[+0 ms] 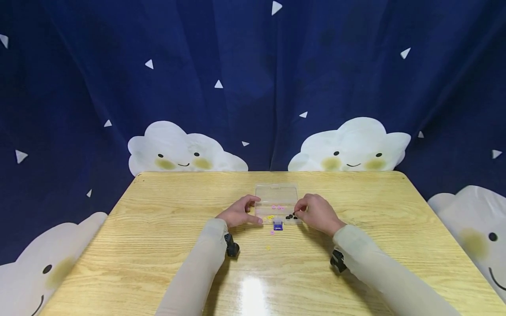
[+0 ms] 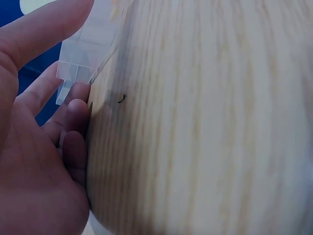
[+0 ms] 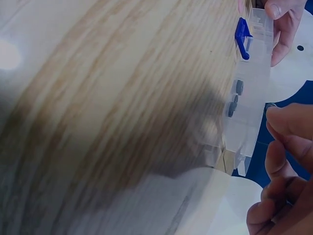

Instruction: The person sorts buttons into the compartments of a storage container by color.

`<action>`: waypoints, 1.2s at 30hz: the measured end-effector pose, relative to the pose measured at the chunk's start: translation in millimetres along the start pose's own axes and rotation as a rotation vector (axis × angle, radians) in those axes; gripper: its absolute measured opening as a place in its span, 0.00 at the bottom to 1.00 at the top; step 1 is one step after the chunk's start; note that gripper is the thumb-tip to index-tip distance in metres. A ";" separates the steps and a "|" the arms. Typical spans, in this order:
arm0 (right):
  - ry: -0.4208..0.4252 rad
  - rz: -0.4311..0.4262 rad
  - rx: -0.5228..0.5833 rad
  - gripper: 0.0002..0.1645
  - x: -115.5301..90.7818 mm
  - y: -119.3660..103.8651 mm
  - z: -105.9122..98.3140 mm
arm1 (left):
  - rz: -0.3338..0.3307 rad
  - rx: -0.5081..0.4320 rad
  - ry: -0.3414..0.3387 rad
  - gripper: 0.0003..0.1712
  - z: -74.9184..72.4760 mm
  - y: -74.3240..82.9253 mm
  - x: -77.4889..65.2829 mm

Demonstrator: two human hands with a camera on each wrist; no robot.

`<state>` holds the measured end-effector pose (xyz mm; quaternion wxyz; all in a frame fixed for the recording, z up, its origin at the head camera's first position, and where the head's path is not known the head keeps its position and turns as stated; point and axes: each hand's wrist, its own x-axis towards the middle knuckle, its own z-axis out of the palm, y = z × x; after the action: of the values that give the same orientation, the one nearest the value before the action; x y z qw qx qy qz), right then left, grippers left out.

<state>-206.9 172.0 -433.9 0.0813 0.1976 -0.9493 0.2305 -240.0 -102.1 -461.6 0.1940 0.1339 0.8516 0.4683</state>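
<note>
A clear plastic compartment box (image 3: pixel 255 83) stands on the table with its see-through lid (image 1: pixel 276 193) raised at the back. My left hand (image 1: pixel 241 212) holds the box's left end, thumb at the front and fingers curled behind. At the right end, my right hand (image 1: pixel 318 213) pinches a small dark piece (image 3: pixel 270 105) between thumb and index finger, just above the box. Several black pieces (image 1: pixel 290 217) lie in the right front compartment. Yellow rings (image 1: pixel 270 217) show at the left, and pink rings (image 1: pixel 279 207) farther back. A blue clip (image 1: pixel 278 226) is at the box's front.
On the wooden table (image 1: pixel 158 245), a loose pink ring (image 1: pixel 272 232) and a yellow ring (image 1: pixel 268 248) lie in front of the box. Behind the table hangs a dark blue curtain (image 1: pixel 245 87) with white clouds and triangles. Each wrist carries a black camera (image 1: pixel 231 245).
</note>
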 end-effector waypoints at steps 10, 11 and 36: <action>0.000 0.008 -0.005 0.07 0.3 1.9 4.2 | -0.007 0.000 0.003 0.42 0.6 0.1 0.5; 0.000 0.006 -0.007 0.07 0.6 1.9 4.4 | -0.007 -0.002 0.001 0.42 0.5 0.2 0.3; -0.009 -0.030 0.020 0.04 -3.1 -13.1 4.2 | 0.005 0.000 -0.002 0.42 1.0 0.4 -3.0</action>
<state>-198.9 160.4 -433.1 0.0786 0.2137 -0.9442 0.2379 -236.9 -102.4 -461.2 0.1937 0.1367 0.8509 0.4688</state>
